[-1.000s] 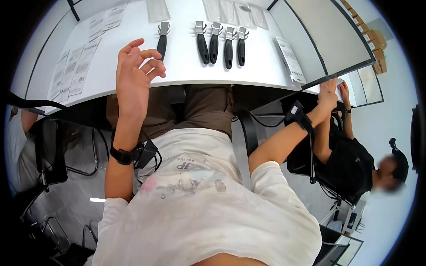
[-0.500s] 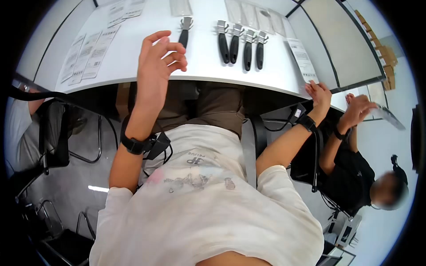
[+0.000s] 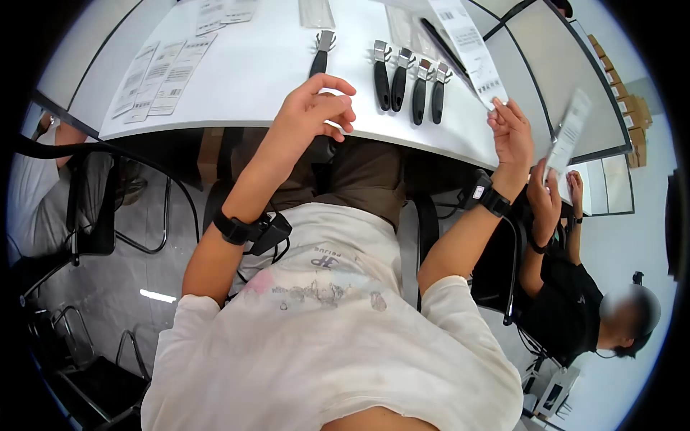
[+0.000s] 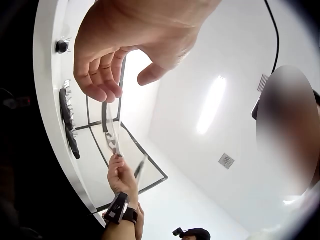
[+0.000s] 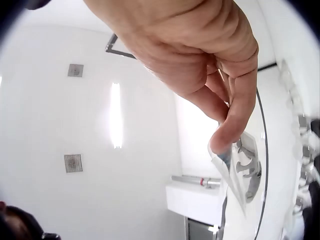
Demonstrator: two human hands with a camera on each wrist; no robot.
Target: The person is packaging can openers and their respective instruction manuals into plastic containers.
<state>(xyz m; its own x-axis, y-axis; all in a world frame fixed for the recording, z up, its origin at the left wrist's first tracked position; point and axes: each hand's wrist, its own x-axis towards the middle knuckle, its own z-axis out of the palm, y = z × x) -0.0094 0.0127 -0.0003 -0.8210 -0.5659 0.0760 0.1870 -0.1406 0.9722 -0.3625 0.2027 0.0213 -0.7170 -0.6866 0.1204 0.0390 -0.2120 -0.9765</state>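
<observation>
My right hand (image 3: pixel 512 133) pinches the lower end of a blister pack (image 3: pixel 471 54), its printed white card facing up, lifted over the table's right side. In the right wrist view, thumb and fingers grip the clear plastic (image 5: pixel 248 170), where a hooked metal head shows. A black handle (image 3: pixel 444 49) sticks out along the card's left edge. Loosely bent and holding nothing, my left hand (image 3: pixel 310 115) hovers over the front edge. Just beyond it lies one black-handled tool with a hooked metal head (image 3: pixel 323 54). Several similar tools (image 3: pixel 399 79) lie in a row between the hands.
Printed cards (image 3: pixel 162 77) lie at the left, with more behind. Clear plastic shells (image 3: pixel 316 13) lie at the back. A partition panel (image 3: pixel 560 79) bounds the right side. Beyond it another person's hand (image 3: pixel 544 205) holds a similar pack (image 3: pixel 569 133).
My right hand has reached the blister pack at the right edge and lifted it up and inward. My left hand has moved right, towards the middle, still holding nothing. The head view has shifted.
</observation>
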